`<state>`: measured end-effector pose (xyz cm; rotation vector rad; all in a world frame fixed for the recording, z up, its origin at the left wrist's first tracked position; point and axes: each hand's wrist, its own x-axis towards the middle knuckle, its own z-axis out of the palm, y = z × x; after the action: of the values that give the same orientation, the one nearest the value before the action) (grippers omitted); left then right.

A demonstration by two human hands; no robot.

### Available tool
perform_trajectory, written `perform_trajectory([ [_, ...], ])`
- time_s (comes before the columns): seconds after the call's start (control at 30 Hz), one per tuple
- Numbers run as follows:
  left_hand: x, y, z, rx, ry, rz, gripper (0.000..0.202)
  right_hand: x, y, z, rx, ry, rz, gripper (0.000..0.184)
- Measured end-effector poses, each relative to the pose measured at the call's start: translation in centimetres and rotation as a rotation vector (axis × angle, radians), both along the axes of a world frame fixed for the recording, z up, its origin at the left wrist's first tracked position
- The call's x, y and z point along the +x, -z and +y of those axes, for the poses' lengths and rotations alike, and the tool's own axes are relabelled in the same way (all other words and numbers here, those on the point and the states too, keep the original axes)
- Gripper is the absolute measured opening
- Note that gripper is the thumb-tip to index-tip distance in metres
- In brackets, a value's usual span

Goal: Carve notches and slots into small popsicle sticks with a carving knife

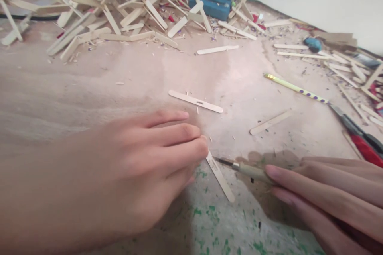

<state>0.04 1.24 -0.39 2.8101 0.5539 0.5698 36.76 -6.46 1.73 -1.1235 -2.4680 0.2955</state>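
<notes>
My left hand (149, 163) presses its fingertips on the upper end of a wooden craft stick (221, 179), which lies slanted on the table. Pencil marks or cuts show near the stick's covered end. In my right hand (323, 191) is a craft knife (251, 171) with a pale handle, its blade tip at the stick beside my left fingers. Just beyond my left hand lies another craft stick (185, 99) with a small slot through its middle. A third stick (271, 122), with faint marks, rests to the right.
A big heap of craft sticks (131, 4) covers the back left, near a black object on a blue base (214, 4). To the right lie a yellow pencil (296, 87), red-and-black scissors (362, 137) and more sticks (344, 63). Wood shavings and green paint flecks (212, 215) dot the wooden table.
</notes>
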Motion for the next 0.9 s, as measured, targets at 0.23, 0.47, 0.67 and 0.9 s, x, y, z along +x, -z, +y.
perform_trajectory([
  [0.23,0.3,-0.5,0.8,0.058,0.067,0.031,0.044,-0.1,-0.2,0.6,0.036,-0.009,0.012,0.028],
  [0.47,-0.1,-0.1,1.2,0.06,0.105,0.065,0.046,0.4,-0.4,1.3,0.026,0.005,-0.016,0.026],
  [0.67,0.0,0.2,1.3,0.052,0.108,0.041,0.044,0.7,0.2,1.4,0.079,0.044,-0.029,0.025],
  [0.9,-0.1,0.6,0.4,-0.01,0.062,0.001,0.035,0.9,-0.1,1.6,0.057,-0.027,-0.058,0.03],
])
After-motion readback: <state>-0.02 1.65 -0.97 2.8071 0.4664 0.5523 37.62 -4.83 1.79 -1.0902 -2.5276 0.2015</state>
